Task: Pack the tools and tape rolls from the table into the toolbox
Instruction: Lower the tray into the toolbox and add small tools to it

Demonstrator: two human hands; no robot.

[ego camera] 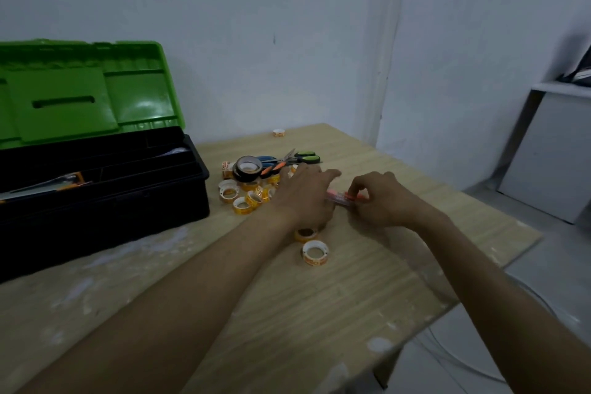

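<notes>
- Both hands are out over the middle of the bench (pixel 367 291), working on 1 slim orange tool (pixel 341 195), maybe a cutter or marker, too blurry to call.
- The right hand (pixel 379 200) has its fingers pinched on the tool's right end. The left hand (pixel 303 193) lies flat with fingers spread wide, palm down, touching the tool's left end, probably steadying it for the lift.
- The toolbox (pixel 105 189) sits at the left with its green lid (pixel 86 89) propped up, so the tray is wide open for drops.
- Still waiting: a heap of small tape rolls (pixel 244 197), a black tape roll (pixel 248 168), scissors (pixel 278 161) and a green-handled tool (pixel 307 157), all bunched beside the box.
- 2 rolls (pixel 315 252) lie near the left wrist, 1 stray roll (pixel 279 133) at the far edge.
- The bench's right edge is close, so sweeping leftward seems safer.
</notes>
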